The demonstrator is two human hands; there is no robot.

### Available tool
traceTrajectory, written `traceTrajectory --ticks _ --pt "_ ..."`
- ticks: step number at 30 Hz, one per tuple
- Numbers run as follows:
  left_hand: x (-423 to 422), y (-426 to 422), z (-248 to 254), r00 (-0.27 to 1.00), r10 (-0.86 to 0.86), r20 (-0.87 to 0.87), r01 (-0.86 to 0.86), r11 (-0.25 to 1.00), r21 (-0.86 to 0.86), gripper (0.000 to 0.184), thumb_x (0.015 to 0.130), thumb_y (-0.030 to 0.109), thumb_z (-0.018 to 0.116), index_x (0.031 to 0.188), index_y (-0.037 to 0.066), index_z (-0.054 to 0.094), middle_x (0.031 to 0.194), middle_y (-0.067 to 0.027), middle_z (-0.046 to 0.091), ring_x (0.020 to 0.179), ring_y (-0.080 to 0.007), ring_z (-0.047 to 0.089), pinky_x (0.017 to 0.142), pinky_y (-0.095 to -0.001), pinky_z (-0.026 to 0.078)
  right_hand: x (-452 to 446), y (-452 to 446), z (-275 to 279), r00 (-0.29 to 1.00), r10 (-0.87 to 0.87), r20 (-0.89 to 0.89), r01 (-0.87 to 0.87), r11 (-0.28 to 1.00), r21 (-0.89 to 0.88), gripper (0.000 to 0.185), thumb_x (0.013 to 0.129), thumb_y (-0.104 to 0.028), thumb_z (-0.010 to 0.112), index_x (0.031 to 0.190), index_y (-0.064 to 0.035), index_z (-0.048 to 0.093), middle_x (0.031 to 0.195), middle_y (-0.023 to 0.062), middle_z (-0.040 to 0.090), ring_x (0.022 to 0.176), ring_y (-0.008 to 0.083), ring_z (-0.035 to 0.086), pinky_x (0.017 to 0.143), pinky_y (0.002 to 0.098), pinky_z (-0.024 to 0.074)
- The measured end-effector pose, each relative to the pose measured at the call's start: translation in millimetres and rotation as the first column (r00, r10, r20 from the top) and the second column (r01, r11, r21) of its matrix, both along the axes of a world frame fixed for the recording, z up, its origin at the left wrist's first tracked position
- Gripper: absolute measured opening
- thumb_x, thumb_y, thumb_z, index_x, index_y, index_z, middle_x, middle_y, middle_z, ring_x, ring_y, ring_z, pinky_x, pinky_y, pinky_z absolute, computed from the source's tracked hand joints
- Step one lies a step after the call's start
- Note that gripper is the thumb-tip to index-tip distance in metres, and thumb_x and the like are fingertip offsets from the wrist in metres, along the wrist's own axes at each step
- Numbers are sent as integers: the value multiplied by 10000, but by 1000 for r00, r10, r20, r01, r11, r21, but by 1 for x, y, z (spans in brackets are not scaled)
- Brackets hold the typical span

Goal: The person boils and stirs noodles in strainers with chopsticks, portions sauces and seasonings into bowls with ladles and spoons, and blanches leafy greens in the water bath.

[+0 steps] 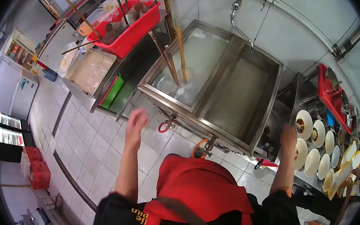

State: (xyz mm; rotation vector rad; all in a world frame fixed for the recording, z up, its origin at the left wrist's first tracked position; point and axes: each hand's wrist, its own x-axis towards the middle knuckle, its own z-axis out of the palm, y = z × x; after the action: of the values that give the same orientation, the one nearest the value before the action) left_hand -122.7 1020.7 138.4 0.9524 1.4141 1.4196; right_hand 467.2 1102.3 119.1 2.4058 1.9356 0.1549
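My left hand is raised in front of the steel cooker, holding nothing, its fingers apart and slightly blurred. To the right, my right hand is beside several pale bowls, some with dark sauce in them. Its fingers are too small and unclear to read. Between the hands stands the two-basin cooker. Cloudy liquid fills its left basin, where several wooden handles lean. The right basin shows a perforated surface under liquid.
A red bin with cups and sticks and a floury tray are at the left. A tap hangs above the cooker. Red trays are at the right. Another person's hand shows at the right edge.
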Motion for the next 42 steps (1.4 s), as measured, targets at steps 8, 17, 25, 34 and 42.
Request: traceTrajectory --ticks 8,17,25,34,42 --pt "21 244 79 858 -392 -331 512 690 512 1040 620 177 858 1450 38 246 1492 -152 259 1400 -251 229 1138 -426 176 -102 -52 168 953 -303 -1 302 949 91 286 813 -23 502 1043 -110 647 910 190 665 862 373 638 717 464 482" --pt "52 287 69 640 -742 -198 767 606 210 228 923 224 613 787 43 590 542 61 455 491 -44 416 444 -231 327 -363 -3 122 980 172 -97 -180 980 -87 179 796 -90 551 872 -145 704 767 139 647 700 309 664 600 394 527" --pt "16 269 101 689 -714 -124 709 628 321 536 904 427 612 598 38 407 521 -3 342 536 -121 308 495 -313 299 -403 26 85 956 -75 -285 15 978 -209 136 809 -115 535 884 -125 648 819 161 666 802 359 652 673 467 528" --pt "3 295 85 686 -716 -129 697 596 398 397 934 349 591 661 77 495 549 48 407 486 -54 401 422 -246 295 -375 -14 20 580 -221 -784 125 975 -182 129 818 -68 636 939 -25 655 747 128 655 723 211 642 657 350 489" --pt "-15 295 105 674 -739 -5 654 593 471 460 944 366 565 585 103 446 491 46 406 424 -67 391 405 -252 285 -380 -56 -21 197 -323 -926 254 929 -270 120 911 -65 584 1017 -30 627 725 -5 580 634 70 516 571 232 438"
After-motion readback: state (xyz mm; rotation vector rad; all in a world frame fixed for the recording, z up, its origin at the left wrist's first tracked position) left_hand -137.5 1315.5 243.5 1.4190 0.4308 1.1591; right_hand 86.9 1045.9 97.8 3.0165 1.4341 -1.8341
